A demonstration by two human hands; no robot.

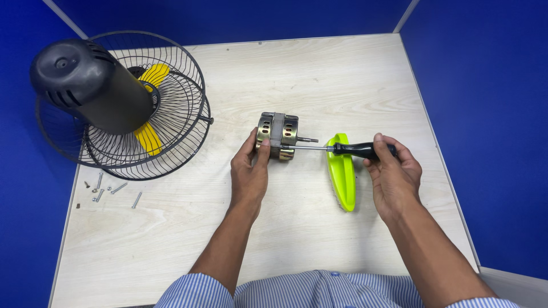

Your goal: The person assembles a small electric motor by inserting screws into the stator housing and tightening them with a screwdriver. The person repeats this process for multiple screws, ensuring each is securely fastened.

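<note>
A person in a blue striped shirt sits at a pale wooden table [319, 74] with blue walls around it. Near the middle of the table sits a small brass-coloured fan motor [278, 136] with a short shaft sticking out to its right. The left hand [250, 174] reaches up from the near side, its grip closed around the motor's left and near sides, thumb on top, holding it down on the table. The right hand [394, 174] is clenched around the black handle of a screwdriver [342, 149], which lies level and points left, its metal tip meeting the motor's right face. Just beneath the screwdriver's shaft, between the two hands, a bright green brush [341, 174] lies on the table, bristles facing down. At the far left lies a black fan [114, 102] with a wire cage and yellow blades, tipped with its dark motor cover toward the viewer. Near it, by the left edge, several loose screws [108, 191] are scattered.
</note>
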